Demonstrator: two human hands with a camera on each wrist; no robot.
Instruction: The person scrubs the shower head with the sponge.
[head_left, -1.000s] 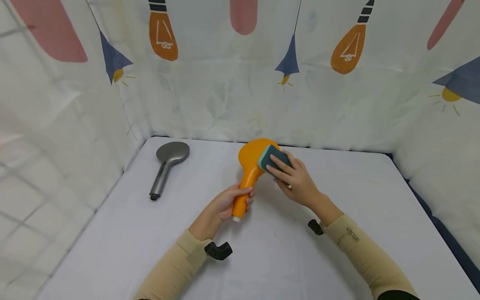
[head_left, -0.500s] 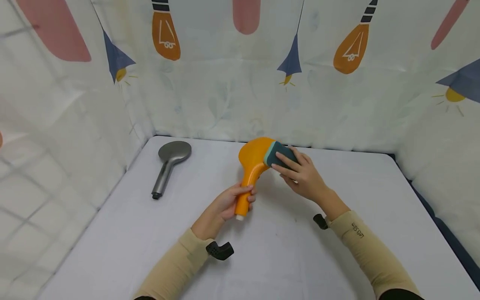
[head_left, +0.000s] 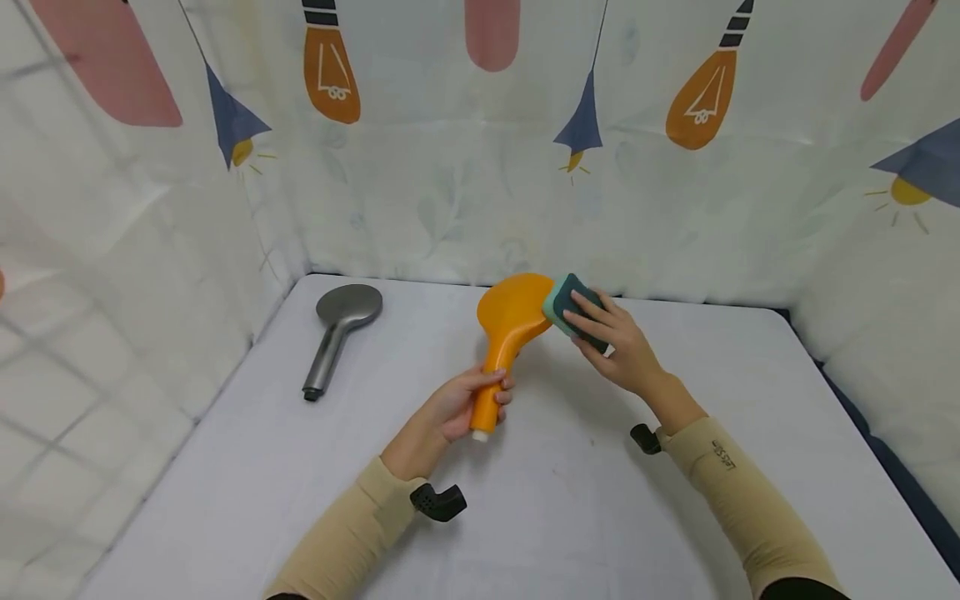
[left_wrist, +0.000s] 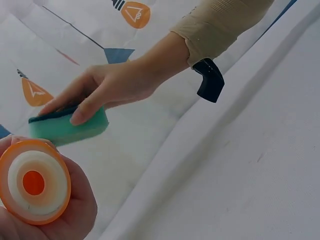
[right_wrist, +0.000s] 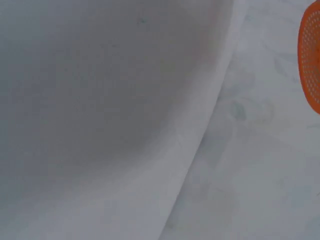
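Note:
An orange shower head point(head_left: 513, 310) is held up over the table, its handle in the grip of my left hand point(head_left: 467, 406). In the left wrist view the handle's round end, with a white ring, faces the camera. My right hand point(head_left: 624, 350) pinches a two-layer sponge point(head_left: 577, 308), dark on top and light green below, at the right edge of the shower head. In the left wrist view the sponge point(left_wrist: 70, 125) sits between thumb and fingers. The perforated face of the shower head point(right_wrist: 311, 57) enters the right wrist view at its right edge; neither hand appears there.
A grey shower head point(head_left: 341, 325) lies at the left of the white table point(head_left: 555, 517). Cloth walls point(head_left: 450, 183) printed with lamps and bulbs stand behind and at both sides. A small black device sits at each wrist.
The sponge in my right hand has slid rightward over the orange shower head to its right edge and tilted. My left hand keeps its hold almost in place.

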